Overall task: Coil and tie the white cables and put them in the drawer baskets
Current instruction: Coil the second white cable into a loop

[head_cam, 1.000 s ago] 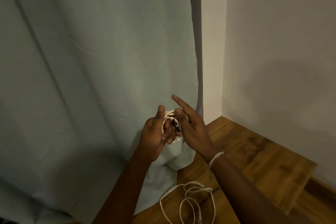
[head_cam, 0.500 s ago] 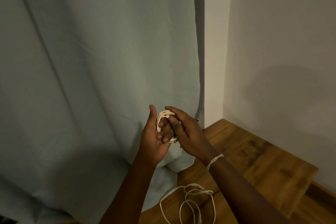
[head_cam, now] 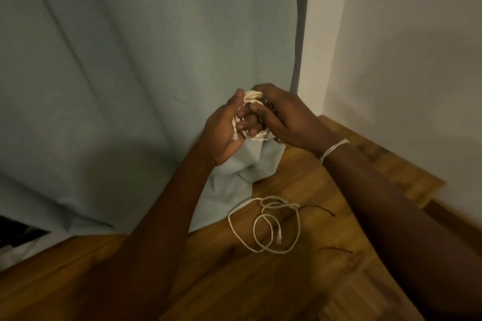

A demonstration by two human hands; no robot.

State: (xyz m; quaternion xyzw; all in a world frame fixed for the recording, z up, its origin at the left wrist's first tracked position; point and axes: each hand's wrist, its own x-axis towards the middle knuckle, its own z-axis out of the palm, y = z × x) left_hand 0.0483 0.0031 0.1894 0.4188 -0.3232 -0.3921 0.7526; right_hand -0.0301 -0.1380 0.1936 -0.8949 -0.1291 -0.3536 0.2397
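A small coil of white cable is held up in front of the curtain, mostly hidden by fingers. My left hand cups it from the left with its fingers curled through the loops. My right hand closes over the coil from the right and top. A white cord loops around my right wrist. A second white cable lies in loose loops on the wooden surface below my hands, with a clear plug at one end. No drawer or basket shows in this view.
A pale blue curtain hangs behind my hands, its hem bunched on the wooden surface. White walls meet in a corner at right. Two thin dark ties lie on the wood near the loose cable.
My right forefinger, pointed out before, has folded down over the coil. Both hands have closed tighter on it, and the view has tilted downward.
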